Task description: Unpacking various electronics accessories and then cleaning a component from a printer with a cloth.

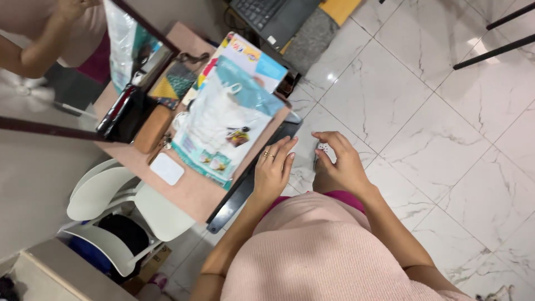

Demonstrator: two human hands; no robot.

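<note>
My left hand, with rings on one finger, lies flat with fingers together on the dark panel that runs along the desk's edge. It holds nothing. My right hand hovers over the floor just to the right, with the fingers and thumb curled around a small white spotted object. Both pink knitted sleeves fill the bottom of the view. A clear plastic bag with teal print lies on the desk close to my left hand.
The pinkish desk carries colourful booklets, a brown case, a small white pad and a black pouch. A mirror leans at left. A white chair stands below, a laptop above, and white marble floor lies to the right.
</note>
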